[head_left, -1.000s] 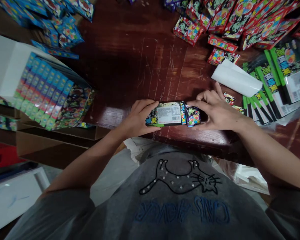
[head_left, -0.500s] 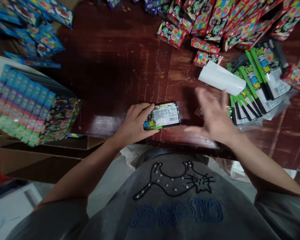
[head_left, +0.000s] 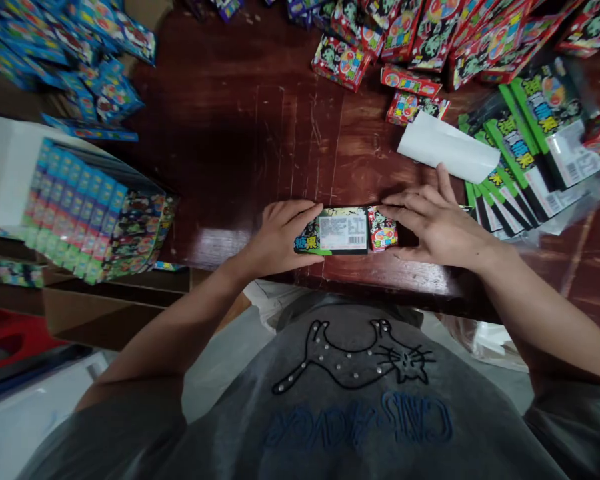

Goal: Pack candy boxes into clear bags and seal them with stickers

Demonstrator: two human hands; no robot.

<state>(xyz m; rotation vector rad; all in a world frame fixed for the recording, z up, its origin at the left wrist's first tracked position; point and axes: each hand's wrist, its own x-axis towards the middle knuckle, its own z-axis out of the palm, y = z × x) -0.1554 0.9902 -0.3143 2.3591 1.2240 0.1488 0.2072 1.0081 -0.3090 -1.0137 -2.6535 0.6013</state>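
My left hand grips the left end of a black candy packet, which lies flat with its white barcode label facing up. My right hand has its thumb and fingers around a small red candy box. That box lies in line with the packet, against its right end; whether part of it sits inside the packet cannot be made out. Just beyond the right hand is a curled white sheet, beside several flat black and green candy packets in clear plastic.
A heap of red candy boxes covers the back right of the dark wooden table. Blue candy packs are piled at the back left. An open display carton with a row of colourful packs stands at the left edge.
My right hand has closed around the red candy box and brought it left against the packet's end. My left hand keeps its hold on the packet. The view has shifted slightly.
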